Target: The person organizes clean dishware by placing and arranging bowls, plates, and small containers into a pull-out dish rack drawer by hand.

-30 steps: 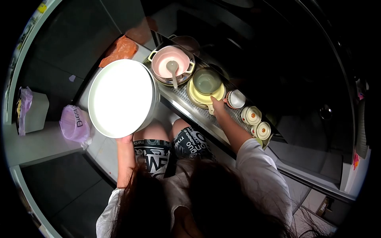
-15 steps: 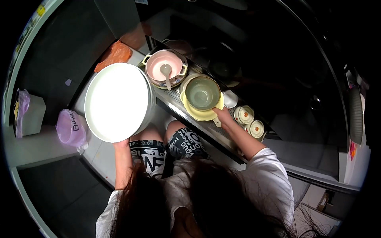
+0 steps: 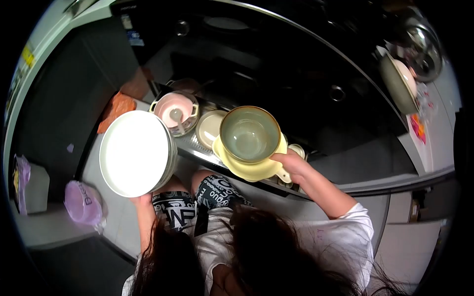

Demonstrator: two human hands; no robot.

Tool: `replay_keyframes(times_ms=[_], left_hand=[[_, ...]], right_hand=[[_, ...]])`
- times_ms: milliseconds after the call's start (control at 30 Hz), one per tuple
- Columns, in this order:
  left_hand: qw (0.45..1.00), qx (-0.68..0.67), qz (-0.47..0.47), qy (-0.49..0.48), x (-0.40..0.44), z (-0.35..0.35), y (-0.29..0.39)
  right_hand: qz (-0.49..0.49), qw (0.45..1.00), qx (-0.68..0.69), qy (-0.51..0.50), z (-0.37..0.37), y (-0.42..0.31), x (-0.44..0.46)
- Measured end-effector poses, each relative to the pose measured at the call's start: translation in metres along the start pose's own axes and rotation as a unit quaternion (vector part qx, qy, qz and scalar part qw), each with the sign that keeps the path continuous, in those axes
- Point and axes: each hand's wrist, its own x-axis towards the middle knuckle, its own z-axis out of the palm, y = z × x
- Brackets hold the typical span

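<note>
My left hand (image 3: 141, 199) grips the lower edge of a stack of large white bowls (image 3: 133, 154) on the left; most of its fingers are hidden underneath. My right hand (image 3: 292, 165) holds a yellow dish with a handle (image 3: 252, 171), raised above the open drawer (image 3: 197, 154). On that dish rests a grey-green bowl with a brown rim (image 3: 250, 133). In the drawer, a pink pot (image 3: 170, 106) with pale yellow handles holds a spoon (image 3: 176, 116). Beside the pot lies a cream plate (image 3: 210, 129).
An orange bag (image 3: 117, 110) lies behind the white bowls. A purple bag (image 3: 83, 202) and a bin (image 3: 35, 187) are at the left. On the counter at the upper right are a large grey-green bowl (image 3: 398, 86) and a metal lid (image 3: 423, 49).
My right hand has lifted the yellow dish and grey-green bowl up out of the drawer, uncovering the cream plate. The view has shifted, showing more counter at the right. The white bowls remain held.
</note>
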Motion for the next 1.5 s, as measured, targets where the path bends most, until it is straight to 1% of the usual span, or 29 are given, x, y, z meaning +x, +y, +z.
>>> replay_keyframes(times_ms=[100,167,200,333,400,433,567,667,700,733,767,833,867,900,1033,1067,1167,1233,1367,1500], left_hand=[[1.0,0.003,-0.02,0.004,0.007,0.018,-0.01],[0.999,0.011,-0.028,0.018,0.011,0.031,-0.015],[0.999,0.019,-0.031,0.028,0.012,0.038,-0.019],[0.996,0.046,-0.039,0.067,0.013,0.067,-0.031],[0.992,0.066,-0.037,0.096,0.009,0.081,-0.037],[0.99,0.075,-0.037,0.109,0.006,0.089,-0.041],[0.982,0.099,-0.03,0.158,-0.005,0.11,-0.047],[0.979,0.096,-0.02,0.176,-0.011,0.119,-0.045],[0.979,0.108,-0.009,0.17,-0.01,0.117,-0.044],[0.979,0.12,0.0,0.164,-0.01,0.11,-0.041],[0.979,0.133,0.008,0.157,-0.01,0.1,-0.039],[0.993,0.082,-0.024,0.084,-0.001,0.051,-0.024],[0.996,0.057,-0.041,0.047,0.002,0.034,-0.017],[0.997,0.055,-0.041,0.045,0.002,0.031,-0.015],[0.997,0.047,-0.045,0.045,0.006,0.032,-0.015],[0.997,0.047,-0.047,0.046,0.007,0.035,-0.016],[0.996,0.047,-0.054,0.051,0.011,0.039,-0.018],[0.996,0.049,-0.059,0.053,0.014,0.042,-0.02],[0.994,0.053,-0.075,0.061,0.016,0.048,-0.026],[0.992,0.06,-0.091,0.063,0.02,0.058,-0.034]], right_hand=[[-0.008,0.999,0.035,0.004,-0.008,-0.029,-0.068],[-0.008,0.999,0.02,0.038,-0.009,-0.055,-0.112],[-0.027,0.998,0.016,0.053,-0.01,-0.064,-0.13],[-0.074,0.991,0.0,0.109,-0.017,-0.106,-0.184],[-0.084,0.99,-0.014,0.108,-0.027,-0.129,-0.2],[-0.092,0.99,-0.019,0.105,-0.032,-0.138,-0.204],[-0.09,0.982,-0.019,0.163,-0.033,-0.175,-0.212],[-0.121,0.976,0.002,0.182,-0.034,-0.198,-0.207],[-0.138,0.973,0.012,0.183,-0.037,-0.207,-0.203],[-0.135,0.971,0.008,0.195,-0.037,-0.216,-0.199],[-0.159,0.973,0.022,0.165,-0.044,-0.223,-0.193],[-0.178,0.974,0.009,0.14,-0.054,-0.239,-0.186],[-0.191,0.969,0.031,0.153,-0.05,-0.243,-0.186],[-0.207,0.964,0.036,0.161,-0.048,-0.246,-0.184],[-0.206,0.97,0.044,0.118,-0.081,-0.264,-0.171],[-0.209,0.971,0.046,0.108,-0.086,-0.266,-0.169],[-0.222,0.964,0.057,0.132,-0.089,-0.267,-0.16],[-0.215,0.968,0.061,0.117,-0.09,-0.267,-0.164],[-0.223,0.966,0.031,0.125,-0.087,-0.254,-0.197],[-0.204,0.964,0.067,0.155,-0.094,-0.232,-0.224]])
